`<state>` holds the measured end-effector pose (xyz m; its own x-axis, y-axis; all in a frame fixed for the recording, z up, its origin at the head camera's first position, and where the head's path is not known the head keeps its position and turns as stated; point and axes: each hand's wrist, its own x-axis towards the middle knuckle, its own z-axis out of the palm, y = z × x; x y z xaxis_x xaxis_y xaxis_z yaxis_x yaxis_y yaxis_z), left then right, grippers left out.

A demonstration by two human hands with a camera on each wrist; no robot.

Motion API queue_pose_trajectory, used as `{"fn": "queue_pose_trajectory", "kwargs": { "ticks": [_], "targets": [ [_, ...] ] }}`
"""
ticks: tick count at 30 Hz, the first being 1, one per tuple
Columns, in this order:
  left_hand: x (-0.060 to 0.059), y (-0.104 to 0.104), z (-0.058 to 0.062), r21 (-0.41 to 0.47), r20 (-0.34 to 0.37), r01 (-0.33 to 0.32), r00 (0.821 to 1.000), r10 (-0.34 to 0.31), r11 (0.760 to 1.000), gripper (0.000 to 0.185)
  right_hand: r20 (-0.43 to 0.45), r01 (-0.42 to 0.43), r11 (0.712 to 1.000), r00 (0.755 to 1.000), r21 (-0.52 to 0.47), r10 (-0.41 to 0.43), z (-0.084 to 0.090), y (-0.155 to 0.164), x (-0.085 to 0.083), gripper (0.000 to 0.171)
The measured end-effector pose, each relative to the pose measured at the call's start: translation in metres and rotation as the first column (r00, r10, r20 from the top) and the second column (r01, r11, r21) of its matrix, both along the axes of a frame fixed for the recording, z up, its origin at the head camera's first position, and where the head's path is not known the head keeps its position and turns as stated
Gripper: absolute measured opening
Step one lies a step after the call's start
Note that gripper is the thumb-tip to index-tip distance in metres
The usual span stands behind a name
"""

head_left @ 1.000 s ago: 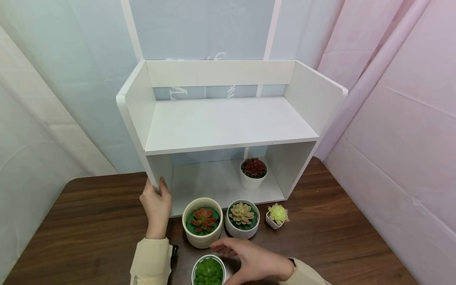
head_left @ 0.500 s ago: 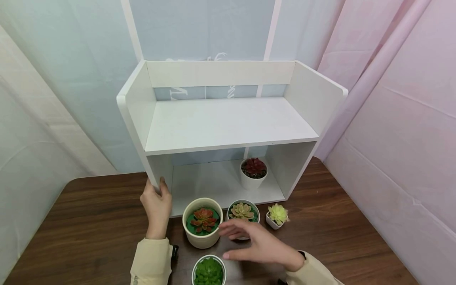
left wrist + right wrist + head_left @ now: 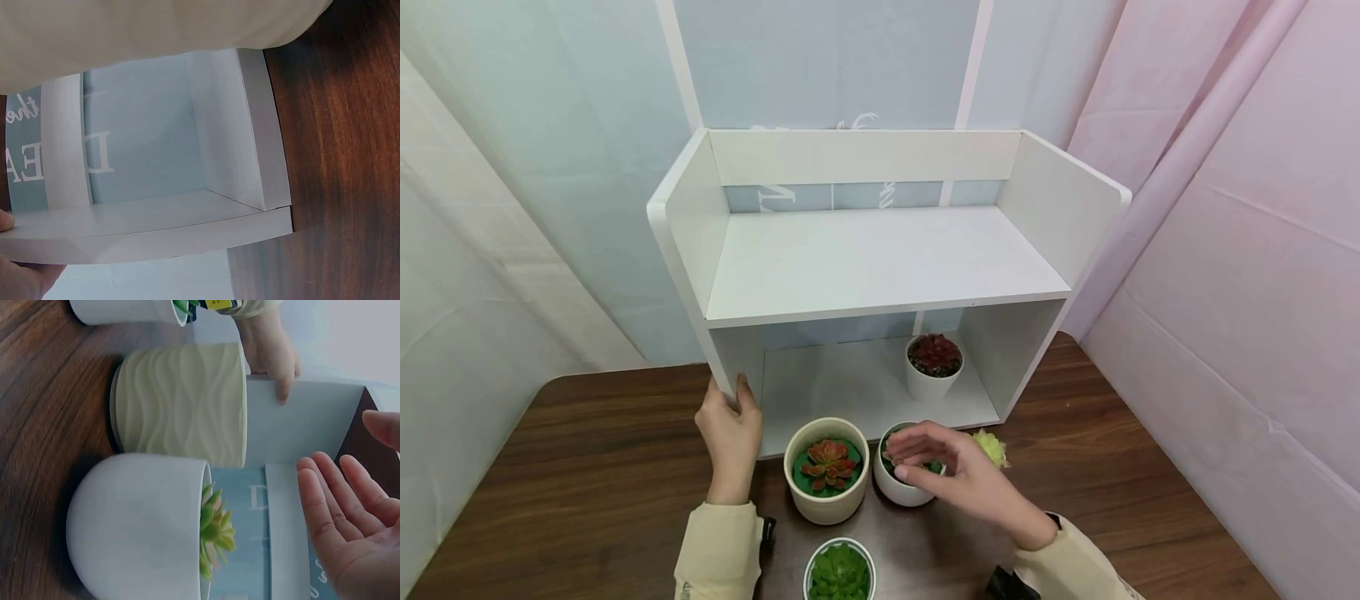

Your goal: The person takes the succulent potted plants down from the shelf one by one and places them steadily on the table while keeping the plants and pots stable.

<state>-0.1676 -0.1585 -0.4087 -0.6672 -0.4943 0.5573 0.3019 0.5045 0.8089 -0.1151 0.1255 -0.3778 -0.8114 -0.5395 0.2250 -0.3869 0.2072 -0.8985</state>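
Observation:
My left hand grips the left side panel of a white two-tier shelf, thumb on the inner face and fingers round the outside. Above a round white pot with a pale pinkish-green succulent hovers my right hand, its fingers relaxed and holding nothing. The right wrist view shows those fingers apart from the pot's rim. Left of this pot stands a cream wavy-sided pot with a red succulent. Part of the pale succulent is hidden behind the right hand in the head view.
On the lower tier, toward the right, sits a white pot with a dark red succulent. A small yellow-green succulent is partly covered by the right hand. Nearer me on the brown wooden table stands a green succulent in a white pot.
My right hand has moved from beside the near green succulent forward and rightward to above the round white pot. The left hand keeps its grip on the shelf.

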Motion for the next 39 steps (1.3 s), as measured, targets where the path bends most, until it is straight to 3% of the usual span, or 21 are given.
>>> {"fn": "queue_pose_trajectory", "kwargs": {
  "ticks": [7,11,17,22,31,39],
  "targets": [
    [0.001,0.0,0.0,0.003,0.005,-0.002,1.0,0.002,1.0,0.025,-0.062,0.105,0.994,0.992,-0.031,-0.107,-0.004,0.006,-0.011,0.024],
    [0.0,0.0,-0.001,0.002,0.002,0.005,1.0,-0.005,1.0,0.025,-0.066,0.222,0.973,0.972,-0.065,-0.227,-0.008,0.008,-0.015,0.02],
    [0.0,0.0,-0.001,0.001,-0.003,0.005,1.0,-0.005,1.0,0.025,-0.02,0.414,0.906,0.909,-0.086,-0.417,-0.009,0.011,-0.022,0.022],
    [0.0,0.0,-0.001,0.003,0.003,-0.002,1.0,0.002,1.0,0.025,0.033,0.528,0.844,0.849,-0.091,-0.527,-0.006,0.009,-0.027,0.025],
    [-0.001,0.0,0.0,-0.002,0.009,-0.012,1.0,0.012,1.0,0.025,0.023,0.617,0.784,0.787,-0.066,-0.617,-0.008,0.012,-0.038,0.038],
    [-0.001,-0.001,-0.001,-0.006,0.004,-0.008,1.0,0.009,1.0,0.025,0.012,0.632,0.773,0.775,-0.055,-0.632,-0.016,0.013,-0.048,0.044]
  ]
}}
